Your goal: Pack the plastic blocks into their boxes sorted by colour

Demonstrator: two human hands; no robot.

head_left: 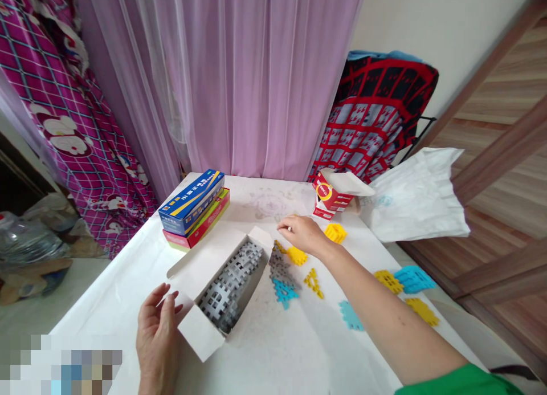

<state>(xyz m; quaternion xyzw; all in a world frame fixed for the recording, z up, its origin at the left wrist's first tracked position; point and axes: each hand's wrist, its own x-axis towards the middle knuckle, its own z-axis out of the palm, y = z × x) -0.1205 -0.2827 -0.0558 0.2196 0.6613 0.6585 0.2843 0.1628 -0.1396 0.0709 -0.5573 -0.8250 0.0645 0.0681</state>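
A white-lined cardboard box (191,322) lies with its flaps spread, packed with grey interlocking plastic building pieces (233,281). My left hand (159,321) rests beside its left end, fingers loosely bent and apart, holding nothing. Beyond the box, my right hand (301,234) is over the loose pieces with its fingers curled together; what they hold, if anything, is hidden. Under and near it are yellow pieces (298,256), grey pieces (280,265), a blue piece (284,292) and a yellow triangular piece (314,283). A yellow cube-shaped piece (335,233) sits just past my right wrist.
A blue box (192,202) is stacked on a red-and-green box (200,227) at the back left. An open red box (331,195) and a white bag (416,198) stand at the back right. Blue pieces (414,279) and yellow pieces (422,311) lie along the right edge.
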